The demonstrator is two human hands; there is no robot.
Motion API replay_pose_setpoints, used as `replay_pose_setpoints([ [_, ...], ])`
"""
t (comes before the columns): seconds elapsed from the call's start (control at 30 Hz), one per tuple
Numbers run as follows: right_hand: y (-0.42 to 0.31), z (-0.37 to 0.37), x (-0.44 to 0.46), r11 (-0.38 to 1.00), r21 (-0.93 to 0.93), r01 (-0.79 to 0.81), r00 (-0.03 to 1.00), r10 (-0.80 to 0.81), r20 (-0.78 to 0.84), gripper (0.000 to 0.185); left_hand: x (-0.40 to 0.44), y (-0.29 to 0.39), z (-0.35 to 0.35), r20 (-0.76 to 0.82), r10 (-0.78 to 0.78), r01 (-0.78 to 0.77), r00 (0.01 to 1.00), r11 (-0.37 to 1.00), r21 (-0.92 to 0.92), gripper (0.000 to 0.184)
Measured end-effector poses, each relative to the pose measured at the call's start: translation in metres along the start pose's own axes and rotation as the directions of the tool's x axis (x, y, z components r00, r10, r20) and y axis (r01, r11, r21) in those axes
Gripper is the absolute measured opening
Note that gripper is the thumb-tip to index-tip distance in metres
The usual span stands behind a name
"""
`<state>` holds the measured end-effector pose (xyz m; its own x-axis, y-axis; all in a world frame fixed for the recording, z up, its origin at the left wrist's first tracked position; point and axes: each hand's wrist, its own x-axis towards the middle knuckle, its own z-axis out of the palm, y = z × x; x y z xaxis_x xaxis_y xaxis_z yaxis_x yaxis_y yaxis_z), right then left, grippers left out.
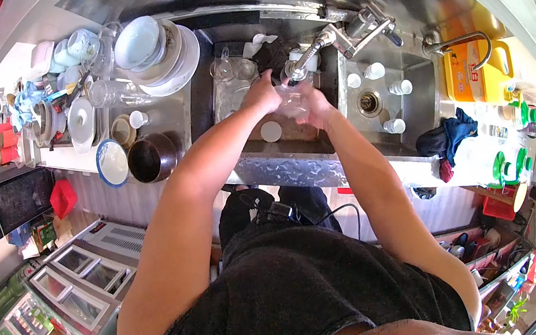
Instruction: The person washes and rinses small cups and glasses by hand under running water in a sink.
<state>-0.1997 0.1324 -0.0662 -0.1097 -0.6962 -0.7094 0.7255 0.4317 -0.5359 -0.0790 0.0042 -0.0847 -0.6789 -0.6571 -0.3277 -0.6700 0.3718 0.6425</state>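
Observation:
Both hands are in the left basin of the steel sink (pixel 328 147), under the faucet's spray head (pixel 296 73). Between them is a clear, see-through cup-like vessel (pixel 291 102), its exact shape blurred by water and glare. My left hand (pixel 261 94) grips its left side, fingers partly hidden. My right hand (pixel 319 107) is closed round its right side. Left of my hands, clear glasses (pixel 222 69) stand in the basin. A white round piece (pixel 271 132) lies on the basin floor nearer me.
Small white cups (pixel 374 71) stand in the right basin around the drain (pixel 368 103). Stacked plates and bowls (pixel 170 60), a dark pot (pixel 150 159) and a blue-rimmed basin (pixel 112 164) crowd the left counter. A yellow jug (pixel 477 71) and dark cloth (pixel 449 135) sit at right.

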Motion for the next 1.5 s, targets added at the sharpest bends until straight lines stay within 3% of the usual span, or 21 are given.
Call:
replay_pose_setpoints([
  [0.03, -0.003, 0.002, -0.001, 0.995, -0.026, -0.099, 0.99, 0.101, 0.094, 0.044, -0.005, 0.007, -0.012, -0.206, 0.254, -0.215, 0.945, 0.957, 0.193, 0.03],
  [0.07, -0.001, 0.004, -0.003, 0.978, -0.059, -0.202, 0.961, 0.209, 0.183, 0.043, -0.007, 0.017, -0.023, -0.205, 0.253, -0.214, 0.946, 0.958, 0.192, 0.03],
  [0.13, 0.002, 0.012, -0.006, 0.99, 0.031, -0.135, 0.987, 0.131, 0.095, 0.042, -0.012, 0.037, -0.044, 0.145, 0.108, -0.133, 0.983, 0.975, 0.175, 0.027],
  [0.2, 0.0, 0.018, -0.012, 0.961, 0.262, 0.085, 0.979, -0.129, 0.155, 0.043, -0.004, 0.029, -0.039, 0.143, 0.045, -0.068, 0.989, 0.984, 0.164, 0.029],
  [0.27, 0.013, 0.008, 0.001, 0.947, 0.29, 0.136, 0.97, -0.186, 0.154, 0.042, 0.008, 0.013, -0.028, 0.364, -0.253, 0.341, 0.896, 0.918, -0.204, 0.043],
  [0.33, 0.02, 0.012, 0.008, 0.979, 0.023, 0.201, 0.966, -0.195, -0.168, 0.043, 0.0, 0.015, -0.03, 0.436, -0.271, 0.409, 0.858, 0.874, -0.261, 0.052],
  [0.4, 0.016, 0.012, 0.007, 0.979, 0.096, 0.178, 0.974, -0.161, -0.162, 0.045, -0.002, 0.007, -0.028, 0.583, -0.2, 0.503, 0.787, 0.756, -0.419, 0.048],
  [0.47, 0.011, 0.013, 0.001, 0.924, 0.298, 0.239, 0.951, -0.284, 0.118, 0.047, -0.007, 0.007, -0.023, 0.643, -0.202, 0.517, 0.738, 0.782, -0.347, 0.048],
  [0.57, 0.009, 0.012, 0.007, 0.926, 0.342, 0.16, 0.977, -0.198, 0.079, 0.053, -0.02, 0.019, -0.032, 0.679, -0.114, 0.48, 0.726, 0.79, -0.381, 0.035],
  [0.8, 0.006, 0.019, 0.005, 0.868, 0.484, -0.108, 0.99, 0.048, 0.134, 0.061, -0.054, 0.013, -0.017, 0.2, -0.232, 0.297, 0.952, 0.86, -0.415, 0.078],
  [0.83, 0.007, 0.018, 0.007, 0.847, 0.497, -0.188, 0.974, 0.095, 0.205, 0.06, -0.058, 0.012, -0.017, 0.002, -0.045, 0.042, 0.999, 0.922, -0.385, 0.081],
  [0.93, 0.007, 0.027, 0.005, 0.871, 0.413, -0.266, 0.916, 0.095, 0.39, 0.056, -0.073, 0.022, -0.03, -0.049, 0.069, -0.085, 0.996, 0.846, -0.527, 0.079],
  [1.0, 0.011, 0.037, 0.004, 0.898, 0.389, -0.203, 0.939, 0.066, 0.339, 0.053, -0.062, 0.018, -0.036, 0.057, -0.052, 0.077, 0.997, 0.674, -0.735, 0.071],
  [1.03, 0.016, 0.037, 0.01, 0.958, 0.255, -0.128, 0.987, 0.099, 0.126, 0.049, -0.056, 0.014, -0.038, 0.227, 0.013, 0.203, 0.974, 0.399, -0.894, 0.065],
  [1.07, 0.02, 0.038, 0.015, 0.992, 0.1, -0.081, 0.991, 0.09, -0.096, 0.045, -0.055, 0.01, -0.037, 0.225, 0.018, 0.199, 0.974, 0.398, -0.896, 0.065],
  [1.1, 0.022, 0.043, 0.016, 0.989, 0.101, 0.108, 0.984, -0.093, -0.149, 0.036, -0.057, 0.012, -0.041, 0.437, -0.099, 0.448, 0.894, 0.196, -0.872, 0.065],
  [1.13, 0.021, 0.041, 0.011, 0.989, 0.098, 0.11, 0.984, -0.094, -0.15, 0.036, -0.059, 0.015, -0.043, 0.64, -0.162, 0.643, 0.751, -0.036, -0.765, 0.066],
  [1.17, 0.019, 0.038, 0.005, 0.977, 0.05, 0.206, 0.969, -0.197, -0.147, 0.032, -0.059, 0.019, -0.046, 0.75, -0.151, 0.748, 0.644, -0.079, -0.659, 0.074],
  [1.3, 0.013, 0.037, -0.007, 0.923, -0.079, 0.377, 0.901, -0.385, -0.201, 0.024, -0.053, 0.014, -0.027, 0.764, 0.09, 0.757, 0.639, -0.252, -0.603, 0.086],
  [1.47, 0.03, 0.032, -0.001, 0.836, -0.217, 0.505, 0.776, -0.549, -0.309, 0.048, -0.047, 0.035, -0.032, 0.662, -0.016, 0.618, 0.75, -0.339, -0.709, 0.083],
  [1.5, 0.017, 0.048, -0.024, 0.87, -0.139, 0.474, 0.824, -0.493, -0.279, 0.058, -0.048, 0.038, -0.035, 0.642, -0.007, 0.599, 0.767, -0.353, -0.719, 0.081],
])
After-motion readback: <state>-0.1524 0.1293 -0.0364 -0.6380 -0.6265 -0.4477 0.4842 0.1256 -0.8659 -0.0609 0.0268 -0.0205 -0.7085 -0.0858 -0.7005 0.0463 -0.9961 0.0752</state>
